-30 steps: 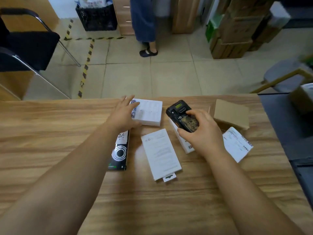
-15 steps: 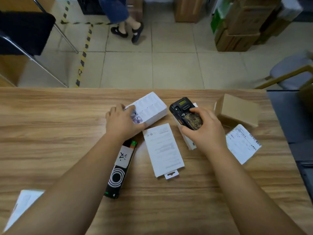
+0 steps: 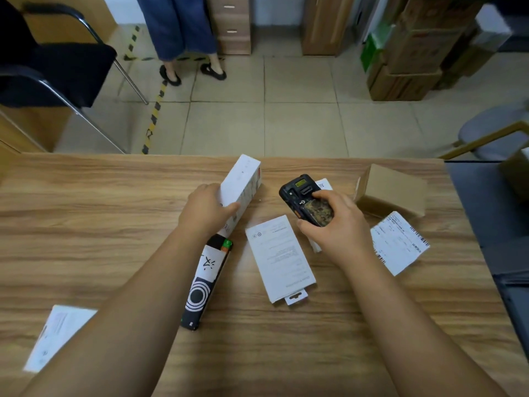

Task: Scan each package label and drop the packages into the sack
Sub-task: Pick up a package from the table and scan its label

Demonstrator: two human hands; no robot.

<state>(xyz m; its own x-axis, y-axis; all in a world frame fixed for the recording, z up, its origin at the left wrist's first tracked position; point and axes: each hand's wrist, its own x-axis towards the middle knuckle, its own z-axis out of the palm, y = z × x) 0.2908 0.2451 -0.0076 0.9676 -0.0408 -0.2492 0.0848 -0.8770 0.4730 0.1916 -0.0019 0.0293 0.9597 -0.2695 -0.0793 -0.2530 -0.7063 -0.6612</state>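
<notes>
While right hand (image 3: 335,222) grips scanner (image 3: 307,199), left hand (image 3: 206,212) has tilted white box (image 3: 243,187) up.

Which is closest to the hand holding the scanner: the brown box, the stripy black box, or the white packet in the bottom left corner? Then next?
From the right hand:
1. Brown box, just beyond it to the right.
2. Black box, left, past the flat white package.
3. White packet, far left near corner.

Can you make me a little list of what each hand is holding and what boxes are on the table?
left hand: grips white box, tilted up on the table
right hand: holds black scanner
flat white package: lies between the arms
black tube box: lies under the left forearm
brown carton: right of the scanner
white labelled parcel: in front of the carton
sack: not in view
</notes>
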